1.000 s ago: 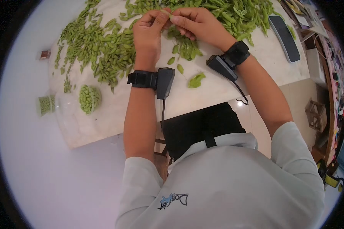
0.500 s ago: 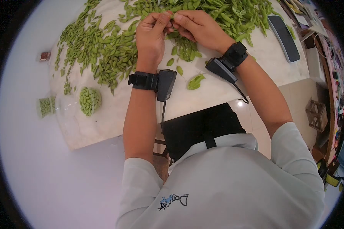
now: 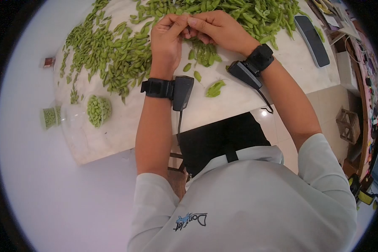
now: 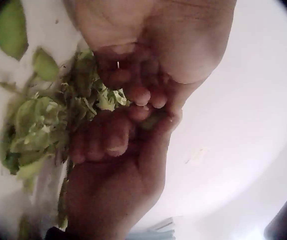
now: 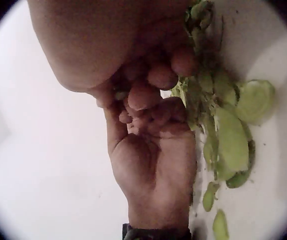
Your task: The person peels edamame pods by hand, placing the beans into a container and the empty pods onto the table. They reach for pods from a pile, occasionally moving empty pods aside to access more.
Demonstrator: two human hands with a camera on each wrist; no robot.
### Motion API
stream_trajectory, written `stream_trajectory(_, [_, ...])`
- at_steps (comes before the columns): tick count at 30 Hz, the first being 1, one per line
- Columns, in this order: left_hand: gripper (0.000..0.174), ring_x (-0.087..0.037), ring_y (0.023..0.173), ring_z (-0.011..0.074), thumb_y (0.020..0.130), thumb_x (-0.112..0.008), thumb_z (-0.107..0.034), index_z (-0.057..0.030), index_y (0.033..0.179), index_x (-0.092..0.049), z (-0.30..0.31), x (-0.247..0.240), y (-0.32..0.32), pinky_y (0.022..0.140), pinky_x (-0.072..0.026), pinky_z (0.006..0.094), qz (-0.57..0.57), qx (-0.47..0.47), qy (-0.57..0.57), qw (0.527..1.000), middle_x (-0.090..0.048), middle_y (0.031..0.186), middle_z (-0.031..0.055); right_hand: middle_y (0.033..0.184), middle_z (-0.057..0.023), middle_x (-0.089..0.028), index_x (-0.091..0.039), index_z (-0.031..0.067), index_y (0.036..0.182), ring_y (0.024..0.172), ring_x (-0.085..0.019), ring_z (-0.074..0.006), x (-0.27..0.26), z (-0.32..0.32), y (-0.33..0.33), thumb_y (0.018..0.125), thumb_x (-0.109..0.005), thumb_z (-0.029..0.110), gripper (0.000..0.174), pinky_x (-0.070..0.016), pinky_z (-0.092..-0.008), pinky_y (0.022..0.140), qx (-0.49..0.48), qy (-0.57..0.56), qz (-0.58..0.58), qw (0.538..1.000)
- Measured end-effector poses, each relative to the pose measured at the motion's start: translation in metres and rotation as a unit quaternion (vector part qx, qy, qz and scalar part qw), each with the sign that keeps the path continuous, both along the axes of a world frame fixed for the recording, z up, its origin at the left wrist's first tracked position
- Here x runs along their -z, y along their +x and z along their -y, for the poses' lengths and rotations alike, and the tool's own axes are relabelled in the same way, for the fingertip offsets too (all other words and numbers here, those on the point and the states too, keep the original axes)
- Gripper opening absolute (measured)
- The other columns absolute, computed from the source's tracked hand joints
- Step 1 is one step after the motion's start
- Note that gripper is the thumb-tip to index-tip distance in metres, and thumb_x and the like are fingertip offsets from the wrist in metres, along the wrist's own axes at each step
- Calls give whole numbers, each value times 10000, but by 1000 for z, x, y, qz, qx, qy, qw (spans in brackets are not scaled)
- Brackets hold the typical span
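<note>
Two hands meet over a counter strewn with green soybean pods

The left hand and right hand come together, thumb tips touching, well in from the counter's near edge. Each grip is narrow: thumb and fingers pinch a small green piece between the two hands. The fingers cover most of it, so it is unclear whether it is a pod or a bean. The other fingers of both hands are curled toward the palms.

Just below the hands, on the counter, lies a small heap of flattened green pods. Between that heap and the near edge are a few stray pieces, the largest a bright green pod cluster.

Each wrist wears a black strap with a dark camera; the left camera and right camera both trail a cable.

Farther out, soybean pods spread thickly toward the counter's left edge. A leafy-looking pile of pods lies beyond the right hand, toward the far side. Near the near-left corner stands a clear container with shelled green beans. A smartphone lies by the right edge. The person wears a light grey short-sleeved shirt.
</note>
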State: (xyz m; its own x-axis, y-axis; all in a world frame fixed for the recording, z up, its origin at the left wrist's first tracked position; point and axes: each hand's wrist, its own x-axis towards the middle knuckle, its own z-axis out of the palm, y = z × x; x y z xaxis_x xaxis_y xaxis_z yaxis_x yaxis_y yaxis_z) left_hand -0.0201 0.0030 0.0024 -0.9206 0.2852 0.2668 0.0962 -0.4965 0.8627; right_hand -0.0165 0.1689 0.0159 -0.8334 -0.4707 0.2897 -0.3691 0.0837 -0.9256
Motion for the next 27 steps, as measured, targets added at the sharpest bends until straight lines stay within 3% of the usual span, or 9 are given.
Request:
stream_trajectory(11, [126,-495,685,118,914,-546,-99,-42,806,-575,1,1,-2,661,-410,246,8,9,-30,999,-562,738,29,606,4,-551,-642,2,842,515,-476,-65,-3,-2,2,945,-500,366,404,-385,-226,484,-7,-14,42,999])
stream_trajectory(14, [130,-495,687,118,921,-542,-110,-43,813,-570,1,-2,2,664,-406,246,22,19,-12,1000,-561,737,27,570,5,-536,-643,14,832,505,-473,-69,-1,-3,0,948,-493,366,400,-381,-230,479,24,5,40,999])
stream_trajectory(17, [127,-494,685,117,925,-540,-115,-43,824,-569,1,-4,1,662,-405,246,16,21,-6,1000,-562,742,26,539,2,-519,-643,27,817,491,-467,-74,2,0,-1,948,-485,379,408,-378,-240,473,-1,-39,32,999])
stream_trajectory(20, [134,-503,658,96,915,-566,-129,-30,829,-593,-3,-7,3,633,-416,222,-9,20,28,999,-588,741,31,524,3,-506,-638,29,809,479,-460,-75,2,-1,-3,947,-485,389,415,-367,-241,465,-20,9,-24,999])
stream_trajectory(27, [131,-494,677,120,921,-549,-117,-44,814,-560,-2,-4,2,643,-398,236,6,9,-1,1000,-561,740,28,535,7,-503,-630,26,792,480,-452,-67,-1,0,1,946,-490,379,410,-353,-228,456,8,-16,13,1000])
